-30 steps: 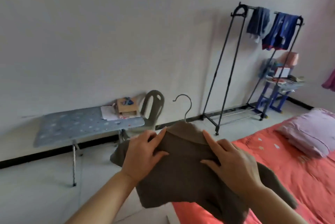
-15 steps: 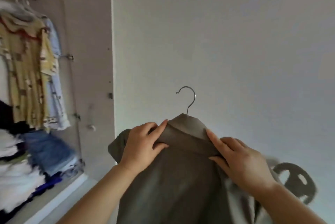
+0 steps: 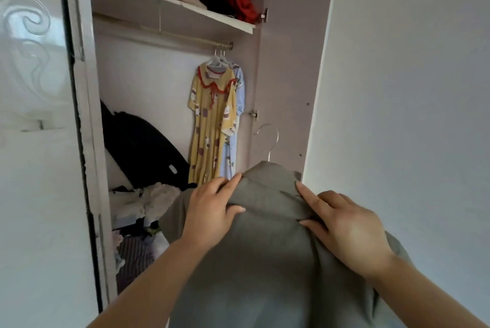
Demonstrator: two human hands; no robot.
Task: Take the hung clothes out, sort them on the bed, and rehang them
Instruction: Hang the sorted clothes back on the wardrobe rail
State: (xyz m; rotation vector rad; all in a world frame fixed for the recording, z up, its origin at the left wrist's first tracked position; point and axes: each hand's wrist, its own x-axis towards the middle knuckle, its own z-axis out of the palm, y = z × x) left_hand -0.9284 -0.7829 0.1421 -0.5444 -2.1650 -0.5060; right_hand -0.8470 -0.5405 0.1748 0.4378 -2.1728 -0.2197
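Nearest, grey-green shirt (image 3: 267, 248) on wire hanger (image 3: 273, 142), left hand (image 3: 212, 211) and right hand (image 3: 347, 232) fingers clamped on its shoulders; beyond, open wardrobe (image 3: 286, 88): yellow dress (image 3: 212, 126) and pale-blue garment (image 3: 236, 120) on rail (image 3: 164, 35), jumbled clothes heaped on shelf (image 3: 169, 6); no legible writing.

- A plain grey-olive shirt (image 3: 267, 261) is seen on a silver metal hanger (image 3: 270, 142)
- A yellow dress (image 3: 209, 126) is patterned with white and brownish patches and trimmed with a red collar edge
- A pale blue garment (image 3: 234, 142) is hung just behind it on white hangers (image 3: 218, 61)
- A red cloth (image 3: 242, 5) is shown among black and white clothes on the white shelf (image 3: 169, 6)
- A striped fabric (image 3: 135, 253) is seen low in the wardrobe
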